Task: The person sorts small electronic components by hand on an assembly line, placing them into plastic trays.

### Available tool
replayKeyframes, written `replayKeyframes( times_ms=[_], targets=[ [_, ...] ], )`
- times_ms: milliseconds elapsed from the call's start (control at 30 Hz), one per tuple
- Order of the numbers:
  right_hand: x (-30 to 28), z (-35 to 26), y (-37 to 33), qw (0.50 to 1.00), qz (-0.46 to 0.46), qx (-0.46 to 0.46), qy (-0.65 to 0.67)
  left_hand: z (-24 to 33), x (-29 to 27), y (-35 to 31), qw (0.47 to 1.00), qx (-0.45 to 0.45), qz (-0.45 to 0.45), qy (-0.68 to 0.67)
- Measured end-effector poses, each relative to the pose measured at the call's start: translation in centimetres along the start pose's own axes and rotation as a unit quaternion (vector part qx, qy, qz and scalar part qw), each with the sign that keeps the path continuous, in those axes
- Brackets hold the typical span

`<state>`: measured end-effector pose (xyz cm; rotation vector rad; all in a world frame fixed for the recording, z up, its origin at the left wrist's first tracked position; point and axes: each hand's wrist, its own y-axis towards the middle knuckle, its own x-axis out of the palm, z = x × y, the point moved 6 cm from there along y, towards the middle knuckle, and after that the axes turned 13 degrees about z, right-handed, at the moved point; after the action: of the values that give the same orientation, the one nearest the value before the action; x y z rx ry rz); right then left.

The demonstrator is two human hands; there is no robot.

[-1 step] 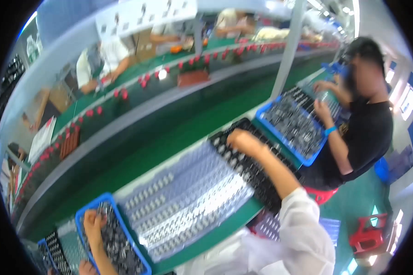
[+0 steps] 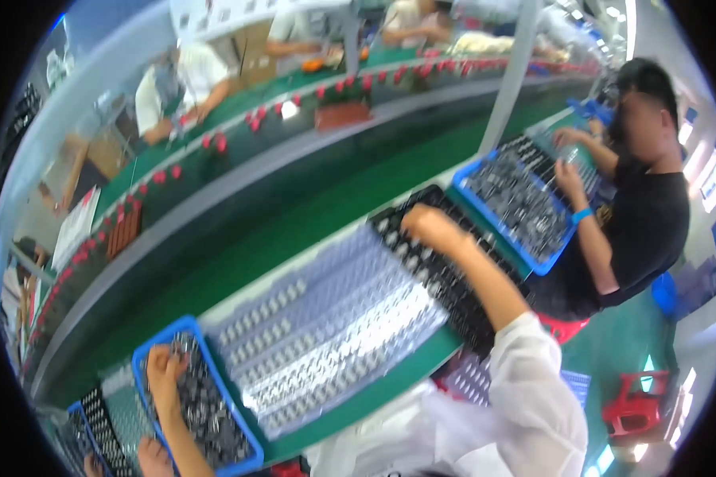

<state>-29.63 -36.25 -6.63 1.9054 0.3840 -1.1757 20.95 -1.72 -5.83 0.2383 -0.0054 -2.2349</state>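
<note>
My left hand [image 2: 164, 372] is over a blue bin [image 2: 256, 459] filled with small grey and dark parts [image 2: 208, 413]. Its fingers are pinched together, and what they hold is too small to make out. To the right, my right hand [image 2: 437, 229] is above a black tray [image 2: 485, 298] that has rows of pockets, some with small light parts. Those fingers also curl closed at the tips, with their contents hidden. Between my hands lies a clear plastic blister tray [image 2: 326, 342], with small light pieces in several of its rows.
At right, a person [image 2: 652, 215] in black handles a clear item beside another blue bin [image 2: 542, 266] of parts. A co-worker's hand [image 2: 154, 458] shows at lower left. Beyond the bench runs a green conveyor belt [image 2: 310, 215]. A metal post [image 2: 511, 79] stands past it; a red stool [image 2: 636, 405] is at right.
The whole view has shifted slightly, so the bench appears a little higher and further right. Both hands keep nearly the same places over the bin and the black tray.
</note>
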Motion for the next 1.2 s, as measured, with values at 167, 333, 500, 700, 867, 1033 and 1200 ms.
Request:
replayKeyframes(
  times_ms=[167,333,500,700,867,1033,1200],
  targets=[
    [-2.1,-0.3,0.9,0.997,0.072,-0.021,0.022,2.6,4.4,-1.9,0.997,-0.016,-0.076,-0.006],
    [-23.4,-3.3,8.6,0.795,0.606,-0.008,-0.034,5.5,3.8,-4.2,0.997,-0.013,-0.069,0.007],
    [-36.4,2.6,19.5,0.784,0.595,-0.079,-0.160,8.7,4.9,-4.9,0.996,0.013,-0.075,-0.036],
    [-36.9,5.6,23.8,0.874,0.420,-0.010,-0.244,9.5,5.5,-4.3,0.994,0.025,-0.090,-0.059],
    [-36.0,2.2,20.2,0.864,0.458,-0.029,-0.210,10.0,5.3,-4.7,0.993,0.015,-0.099,-0.069],
    [-36.6,-1.5,11.7,0.823,0.469,-0.004,-0.319,10.0,7.1,-4.4,0.987,0.027,-0.156,-0.031],
    [-33.5,-5.6,-3.5,0.867,0.419,0.033,-0.268,11.6,7.2,-5.3,0.985,0.060,-0.158,-0.038]
  ],
)
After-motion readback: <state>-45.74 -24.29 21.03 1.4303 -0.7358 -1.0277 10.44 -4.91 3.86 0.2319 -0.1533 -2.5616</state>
